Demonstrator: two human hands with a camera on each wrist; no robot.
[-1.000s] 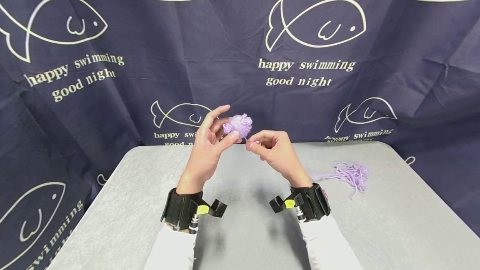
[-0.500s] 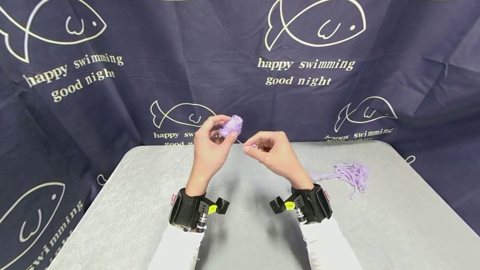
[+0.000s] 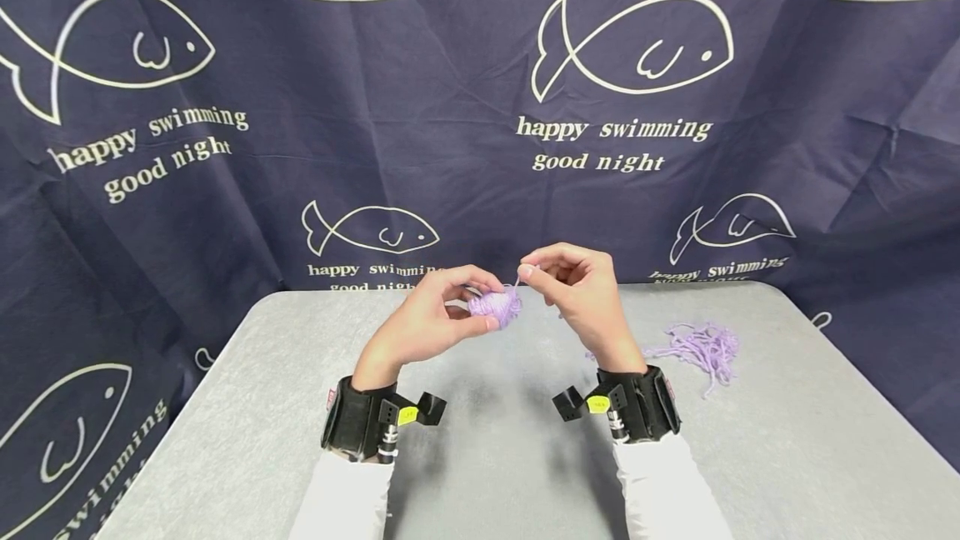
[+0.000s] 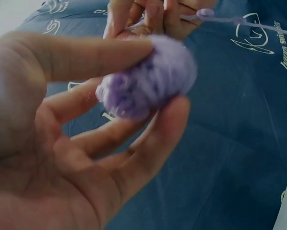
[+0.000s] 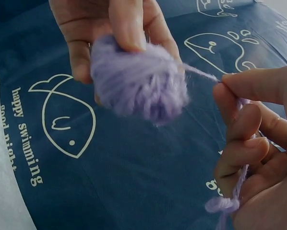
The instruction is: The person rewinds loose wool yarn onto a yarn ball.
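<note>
My left hand (image 3: 435, 319) holds a small wound ball of lilac yarn (image 3: 497, 307) between thumb and fingers, above the far part of the table. In the left wrist view the ball (image 4: 155, 79) is gripped at its sides, its looped end showing. My right hand (image 3: 581, 290) pinches the yarn strand (image 5: 201, 73) between thumb and forefinger, a short way off the ball. That strand runs taut from the ball to the pinch. Below it, the yarn passes through the right hand's curled fingers (image 5: 242, 158) and hangs down with a small knot or loop (image 5: 222, 204).
A loose tangle of lilac yarn (image 3: 705, 350) lies on the grey table (image 3: 787, 440) to the right, a tail of it reaching toward the right wrist. Behind the table hangs a navy cloth (image 3: 480, 90) with fish outlines and lettering.
The left hand has lowered and turned, so the ball sits lower and further right. My right hand has moved slightly up and right, still pinching the strand.
</note>
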